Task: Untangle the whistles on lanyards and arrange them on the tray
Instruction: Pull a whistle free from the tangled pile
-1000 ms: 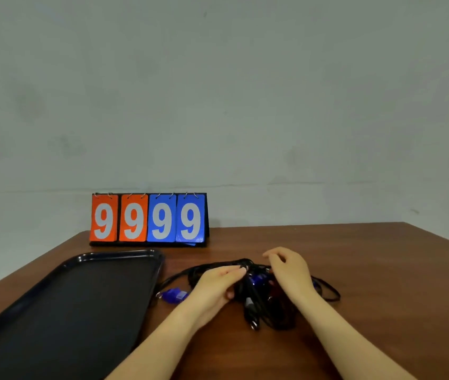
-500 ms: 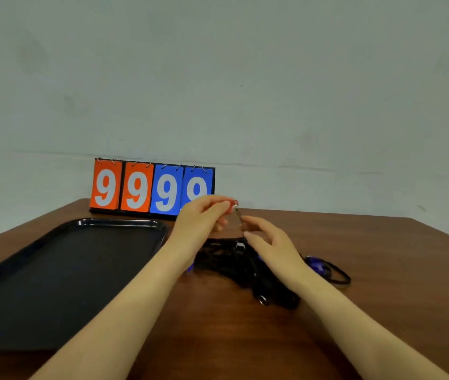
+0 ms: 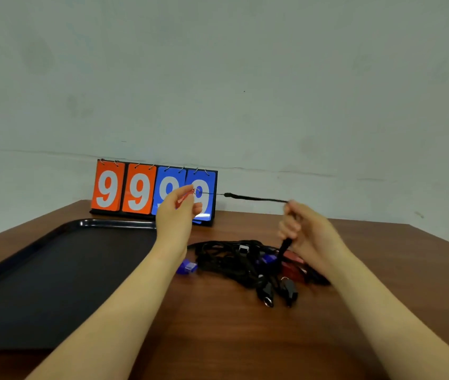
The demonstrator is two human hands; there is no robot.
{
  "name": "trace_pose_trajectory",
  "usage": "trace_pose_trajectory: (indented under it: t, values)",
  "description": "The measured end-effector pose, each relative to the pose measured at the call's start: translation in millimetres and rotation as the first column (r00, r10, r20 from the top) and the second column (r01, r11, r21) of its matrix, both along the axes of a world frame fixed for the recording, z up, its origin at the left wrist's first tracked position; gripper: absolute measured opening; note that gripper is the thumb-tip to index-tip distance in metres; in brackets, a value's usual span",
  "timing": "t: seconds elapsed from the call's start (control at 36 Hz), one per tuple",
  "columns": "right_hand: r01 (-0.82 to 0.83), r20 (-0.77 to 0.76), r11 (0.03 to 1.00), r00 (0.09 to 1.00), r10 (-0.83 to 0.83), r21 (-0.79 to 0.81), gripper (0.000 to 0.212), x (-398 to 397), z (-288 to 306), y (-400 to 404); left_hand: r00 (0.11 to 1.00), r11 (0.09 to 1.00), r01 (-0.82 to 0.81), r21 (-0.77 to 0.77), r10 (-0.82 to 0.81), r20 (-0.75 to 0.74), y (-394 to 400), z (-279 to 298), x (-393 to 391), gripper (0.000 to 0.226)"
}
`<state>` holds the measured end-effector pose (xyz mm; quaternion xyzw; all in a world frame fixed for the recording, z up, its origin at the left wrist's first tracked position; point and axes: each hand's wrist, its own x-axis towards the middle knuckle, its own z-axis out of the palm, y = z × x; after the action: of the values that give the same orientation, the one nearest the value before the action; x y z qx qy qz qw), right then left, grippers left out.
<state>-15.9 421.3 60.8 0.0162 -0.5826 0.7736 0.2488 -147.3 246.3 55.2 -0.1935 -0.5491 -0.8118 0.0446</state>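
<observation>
My left hand (image 3: pixel 177 212) is raised above the table and pinches a small red whistle (image 3: pixel 185 197) by its ring. A black lanyard (image 3: pixel 256 199) runs taut from that ring to my right hand (image 3: pixel 302 229), whose curled fingers grip the cord; from there it drops into the tangle. The tangled pile of black lanyards (image 3: pixel 234 261) lies on the table between my arms, with a blue whistle (image 3: pixel 187 267) at its left, a red whistle (image 3: pixel 293 267) at its right and black whistles (image 3: pixel 289 290) at the front. The black tray (image 3: pixel 53 270) lies at the left with nothing on it.
An orange and blue flip scoreboard (image 3: pixel 152 192) showing 9999 stands at the table's far edge, behind my left hand. The brown wooden table (image 3: pixel 245 338) meets a pale wall at the back. Its right edge slants across the right of the view.
My left hand lifted the red whistle from the pile and moved left. My right hand slid right along the lanyard, and the cord is now pulled taut between both hands.
</observation>
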Motion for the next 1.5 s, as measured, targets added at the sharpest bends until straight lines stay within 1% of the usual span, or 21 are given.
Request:
trace_pose_trajectory:
  t: [0.08, 0.17, 0.28, 0.36, 0.44, 0.47, 0.53, 0.61, 0.67, 0.72, 0.78, 0.81, 0.92, 1.0, 1.08, 1.14, 1.19, 1.28, 1.33, 1.39, 1.5]
  values:
    - [0.084, -0.084, 0.977, 0.991, -0.103, -0.196, 0.026, 7.3, 3.7, 30.3, 0.998, 0.997, -0.062, -0.036, 0.061, -0.025, 0.7, -3.3, -1.9, 0.021]
    - [0.09, -0.138, 0.937, 0.98, -0.144, -0.336, 0.028, 15.0, 3.0, 45.1, 0.991, 0.991, -0.134, -0.028, 0.134, 0.0, 1.6, -6.7, -4.7, 0.026]
    - [0.015, -0.311, 0.895, 0.935, -0.17, -0.446, 0.028, 24.7, 8.9, 50.5, 0.97, 0.976, -0.209, 0.063, 0.199, 0.137, -2.2, -7.9, -11.1, 0.03]
    - [-0.008, -0.354, 0.895, 0.92, -0.168, -0.446, 0.025, 25.8, 13.4, 52.6, 0.953, 0.971, -0.174, 0.164, 0.124, 0.277, -3.8, -5.6, -13.7, 0.026]
    - [0.273, -0.164, 0.934, 0.936, -0.313, -0.23, 0.023, 20.2, 13.2, 46.7, 0.938, 0.971, -0.071, 0.227, -0.012, 0.346, -2.9, 0.1, -9.3, 0.022]
    - [0.398, -0.067, 0.914, 0.913, -0.403, -0.08, 0.021, 17.7, 11.4, 42.9, 0.938, 0.975, -0.033, 0.219, -0.045, 0.343, -1.7, 1.2, -6.7, 0.02]
    - [0.55, 0.055, 0.796, 0.813, -0.579, 0.253, 0.021, 12.7, 5.0, 34.7, 0.944, 0.983, 0.044, 0.177, -0.1, 0.316, 0.6, 2.2, -0.5, 0.016]
    - [0.556, -0.015, 0.486, 0.669, -0.743, 0.675, 0.026, 7.4, -10.9, 32.9, 0.95, 0.989, 0.125, 0.085, -0.144, 0.277, 5.3, 1.2, 8.1, 0.013]
    - [0.469, -0.061, 0.272, 0.579, -0.813, 0.84, 0.023, 3.9, -20.2, 37.8, 0.948, 0.983, 0.174, 0.066, -0.185, 0.26, 6.9, 2.3, 12.3, 0.015]
    - [0.405, -0.058, 0.181, 0.511, -0.858, 0.896, 0.02, 1.5, -24.7, 41.1, 0.94, 0.969, 0.243, 0.055, -0.249, 0.232, 7.9, 4.3, 17.3, 0.012]
    - [0.377, -0.075, 0.152, 0.525, -0.848, 0.914, 0.037, 0.5, -26.2, 38.6, 0.938, 0.954, 0.299, 0.015, -0.296, 0.18, 7.8, 6.7, 24.4, 0.01]
    - [0.385, -0.088, 0.171, 0.571, -0.816, 0.907, 0.042, 0.2, -26.1, 33.4, 0.94, 0.949, 0.315, -0.018, -0.309, 0.147, 8.0, 8.0, 27.5, 0.009]
    - [0.362, -0.099, 0.381, 0.823, -0.56, 0.851, 0.046, -2.0, -26.1, -5.5, 0.932, 0.924, 0.363, -0.121, -0.36, 0.046, 8.4, 10.5, 34.5, 0.011]
    - [0.202, -0.032, 0.362, 0.905, -0.424, 0.91, 0.047, -10.3, -36.7, -24.9, 0.911, 0.901, 0.41, -0.139, -0.413, 0.012, 8.5, 10.7, 38.2, 0.014]
    - [0.061, 0.07, 0.372, 0.942, -0.328, 0.926, 0.025, -16.4, -45.7, -32.2, 0.914, 0.901, 0.392, -0.183, -0.404, -0.033, 9.8, 8.7, 39.3, 0.014]
    - [0.072, 0.072, 0.439, 0.95, -0.303, 0.896, 0.027, -17.8, -47.5, -33.4, 0.927, 0.914, 0.356, -0.193, -0.372, -0.048, 11.6, 6.8, 36.9, 0.015]
    - [0.128, 0.072, 0.575, 0.947, -0.312, 0.808, 0.032, -18.7, -46.6, -29.9, 0.951, 0.932, 0.278, -0.232, -0.302, -0.073, 13.8, 3.8, 31.3, 0.018]
    - [0.181, 0.135, 0.802, 0.942, -0.308, 0.569, 0.034, -21.2, -43.5, -21.4, 0.962, 0.919, 0.094, -0.382, -0.182, -0.203, 15.6, -2.1, 23.4, 0.026]
    - [0.204, 0.147, 0.897, 0.949, -0.28, 0.392, 0.037, -21.7, -40.9, -15.6, 0.934, 0.854, -0.068, -0.515, -0.128, -0.335, 16.2, -7.3, 18.9, 0.029]
    - [0.223, 0.134, 0.946, 0.957, -0.259, 0.235, 0.04, -20.5, -38.1, -10.3, 0.883, 0.755, -0.214, -0.62, -0.122, -0.454, 17.2, -13.3, 15.6, 0.031]
    - [0.248, 0.117, 0.968, 0.961, -0.25, 0.025, 0.04, -18.6, -36.5, -1.1, 0.831, 0.608, -0.297, -0.737, -0.216, -0.513, 20.2, -26.1, 11.7, 0.03]
